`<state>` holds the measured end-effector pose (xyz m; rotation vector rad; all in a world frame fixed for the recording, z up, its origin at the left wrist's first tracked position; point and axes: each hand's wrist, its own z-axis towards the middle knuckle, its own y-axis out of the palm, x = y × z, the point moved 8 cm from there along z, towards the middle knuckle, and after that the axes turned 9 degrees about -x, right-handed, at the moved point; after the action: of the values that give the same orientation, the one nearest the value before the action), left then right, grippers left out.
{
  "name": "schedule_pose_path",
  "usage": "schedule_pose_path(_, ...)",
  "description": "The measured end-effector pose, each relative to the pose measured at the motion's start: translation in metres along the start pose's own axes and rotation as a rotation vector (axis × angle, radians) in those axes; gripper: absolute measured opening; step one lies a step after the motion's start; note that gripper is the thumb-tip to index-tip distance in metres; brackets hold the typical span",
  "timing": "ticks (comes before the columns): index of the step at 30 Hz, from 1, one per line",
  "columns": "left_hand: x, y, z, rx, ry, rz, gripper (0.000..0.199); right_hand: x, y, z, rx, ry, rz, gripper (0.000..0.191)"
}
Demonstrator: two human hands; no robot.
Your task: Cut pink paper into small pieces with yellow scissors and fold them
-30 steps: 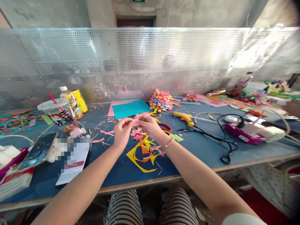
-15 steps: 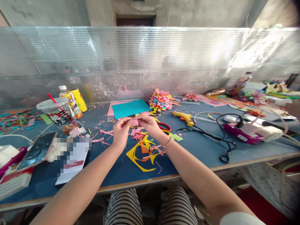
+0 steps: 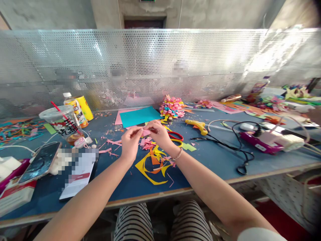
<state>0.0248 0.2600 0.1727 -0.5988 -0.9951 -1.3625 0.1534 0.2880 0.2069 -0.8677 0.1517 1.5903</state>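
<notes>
Between my two hands is a small piece of pink paper point(image 3: 145, 133), held above the table. My left hand point(image 3: 130, 142) pinches its left side between thumb and fingers. My right hand point(image 3: 160, 134), a bracelet at its wrist, grips the other side with curled fingertips. Below them lies a heap of pink paper strips point(image 3: 147, 143) among yellow paper scraps point(image 3: 150, 174) and orange bits. Scissors with red and yellow handles point(image 3: 177, 136) lie partly behind my right hand. Beyond my hands rest a teal paper sheet point(image 3: 139, 116) and a layered ball of colourful paper point(image 3: 172, 107).
A glue gun point(image 3: 197, 126) lies right of centre, near black cables point(image 3: 233, 147) and a purple power strip point(image 3: 260, 142). To the left stand a plastic cup with a straw point(image 3: 62, 122) and a bottle point(image 3: 77, 112), near a phone point(image 3: 41, 160). A perforated metal screen point(image 3: 150, 67) closes the back.
The pink paper between my fingers has turned and now shows a more pointed shape. My fingers have shifted slightly on it, while both arms stay almost in place.
</notes>
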Motion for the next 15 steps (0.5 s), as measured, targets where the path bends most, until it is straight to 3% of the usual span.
schedule_pose_path(9, -0.004, -0.004, 0.001, 0.018, 0.015, 0.074, 0.018, 0.013, 0.003, -0.001, 0.022, 0.149, 0.104, 0.005)
schedule_pose_path(15, -0.006, -0.003, 0.002, 0.028, -0.012, 0.002, 0.020, 0.028, 0.014, -0.002, -0.055, 0.304, 0.446, 0.014)
